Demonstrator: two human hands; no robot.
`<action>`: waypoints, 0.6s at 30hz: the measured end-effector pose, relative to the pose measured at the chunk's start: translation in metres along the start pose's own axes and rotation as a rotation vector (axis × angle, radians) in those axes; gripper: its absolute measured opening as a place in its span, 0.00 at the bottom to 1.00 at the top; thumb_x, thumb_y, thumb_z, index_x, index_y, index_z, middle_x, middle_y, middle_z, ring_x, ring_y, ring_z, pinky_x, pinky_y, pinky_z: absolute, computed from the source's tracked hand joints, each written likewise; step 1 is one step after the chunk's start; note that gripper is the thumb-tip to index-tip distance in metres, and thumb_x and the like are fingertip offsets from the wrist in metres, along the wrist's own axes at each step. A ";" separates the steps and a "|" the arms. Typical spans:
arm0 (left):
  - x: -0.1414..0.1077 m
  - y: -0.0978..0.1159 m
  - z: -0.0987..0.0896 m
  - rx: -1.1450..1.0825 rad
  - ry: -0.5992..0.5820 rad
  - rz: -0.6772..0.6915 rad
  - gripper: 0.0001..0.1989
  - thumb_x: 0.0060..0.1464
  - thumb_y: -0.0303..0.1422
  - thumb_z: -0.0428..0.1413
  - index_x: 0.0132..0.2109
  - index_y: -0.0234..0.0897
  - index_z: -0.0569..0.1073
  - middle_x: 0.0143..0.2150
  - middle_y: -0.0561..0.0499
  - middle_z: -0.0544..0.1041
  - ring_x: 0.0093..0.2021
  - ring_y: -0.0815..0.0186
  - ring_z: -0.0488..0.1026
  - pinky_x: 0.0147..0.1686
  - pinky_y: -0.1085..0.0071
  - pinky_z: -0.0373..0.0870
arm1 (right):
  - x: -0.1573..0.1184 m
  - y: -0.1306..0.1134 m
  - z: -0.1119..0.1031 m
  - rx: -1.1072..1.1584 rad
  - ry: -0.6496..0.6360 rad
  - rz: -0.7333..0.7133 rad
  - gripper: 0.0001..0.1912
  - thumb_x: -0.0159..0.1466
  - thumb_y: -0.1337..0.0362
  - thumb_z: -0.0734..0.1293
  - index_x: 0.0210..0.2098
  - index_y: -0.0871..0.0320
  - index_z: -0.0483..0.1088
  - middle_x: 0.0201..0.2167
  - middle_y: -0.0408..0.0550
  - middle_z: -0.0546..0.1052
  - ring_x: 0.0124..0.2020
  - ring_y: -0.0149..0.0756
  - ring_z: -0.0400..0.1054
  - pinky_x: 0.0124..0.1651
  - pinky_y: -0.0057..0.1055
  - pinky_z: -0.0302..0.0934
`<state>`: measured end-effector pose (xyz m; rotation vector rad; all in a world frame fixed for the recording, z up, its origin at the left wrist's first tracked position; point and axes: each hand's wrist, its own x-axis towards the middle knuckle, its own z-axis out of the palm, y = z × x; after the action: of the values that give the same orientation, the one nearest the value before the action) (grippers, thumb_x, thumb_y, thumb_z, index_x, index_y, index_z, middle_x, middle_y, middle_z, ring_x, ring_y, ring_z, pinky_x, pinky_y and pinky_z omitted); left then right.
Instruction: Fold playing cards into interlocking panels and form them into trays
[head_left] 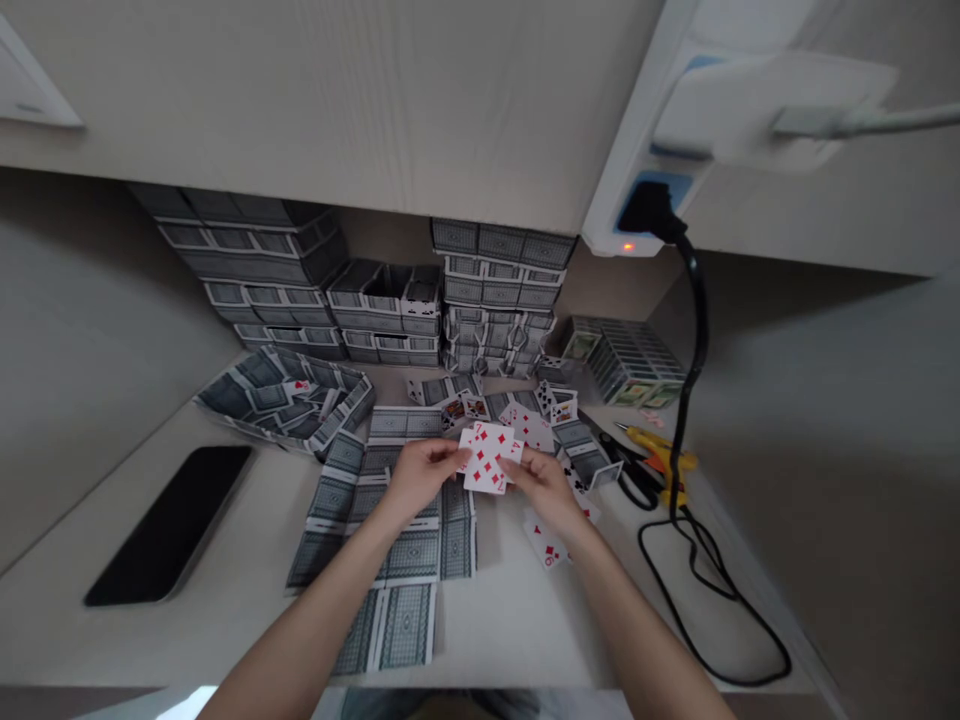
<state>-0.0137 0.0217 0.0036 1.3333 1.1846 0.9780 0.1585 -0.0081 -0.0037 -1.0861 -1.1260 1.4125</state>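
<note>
Between my two hands are playing cards (489, 460), held face up. The seven of diamonds lies on top, crosswise over another red card. My left hand (421, 474) pinches the left edge with thumb and fingers. On the right edge, my right hand (546, 484) grips with its thumb on the face. Beneath my left arm lies a flat panel of joined playing cards (412, 550), backs up. Loose playing cards (545, 540) lie face up under and beside my right hand. A further red-suited card (531, 428) rests just behind the held ones.
Folded-card blocks (495, 290) stand stacked along the back wall. A card-made tray (349, 420) holds loose cards at left, near a black phone (171, 525). To the right are a yellow glue gun (660, 450), black-handled scissors (637, 480) and a looping black cable (701, 340).
</note>
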 end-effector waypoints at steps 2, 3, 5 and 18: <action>0.000 0.000 0.000 0.012 -0.003 0.011 0.12 0.39 0.39 0.57 0.28 0.33 0.75 0.21 0.52 0.73 0.20 0.72 0.63 0.21 0.77 0.59 | 0.000 0.000 0.000 -0.003 0.009 -0.006 0.18 0.47 0.54 0.68 0.34 0.59 0.72 0.30 0.47 0.77 0.28 0.35 0.69 0.35 0.35 0.63; -0.001 0.001 0.000 0.021 -0.005 0.017 0.12 0.40 0.38 0.57 0.27 0.33 0.75 0.21 0.52 0.73 0.20 0.72 0.63 0.21 0.77 0.59 | 0.000 0.000 0.000 -0.009 0.018 -0.012 0.18 0.47 0.54 0.68 0.33 0.59 0.72 0.30 0.47 0.77 0.28 0.35 0.69 0.35 0.34 0.63; -0.001 0.002 0.001 0.038 -0.008 0.029 0.11 0.40 0.38 0.57 0.27 0.33 0.75 0.21 0.53 0.73 0.20 0.72 0.63 0.21 0.77 0.59 | 0.000 0.001 -0.001 -0.030 0.040 -0.028 0.17 0.48 0.54 0.68 0.32 0.60 0.72 0.29 0.47 0.77 0.27 0.34 0.68 0.35 0.33 0.63; -0.001 -0.001 0.002 0.025 -0.006 0.028 0.11 0.40 0.39 0.56 0.26 0.34 0.75 0.21 0.53 0.73 0.19 0.72 0.64 0.20 0.77 0.60 | 0.001 -0.002 0.001 -0.014 0.044 -0.015 0.17 0.46 0.54 0.69 0.30 0.59 0.73 0.28 0.47 0.77 0.28 0.35 0.69 0.35 0.34 0.63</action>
<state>-0.0117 0.0205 0.0028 1.3747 1.1793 0.9813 0.1576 -0.0071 -0.0017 -1.1111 -1.1119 1.3647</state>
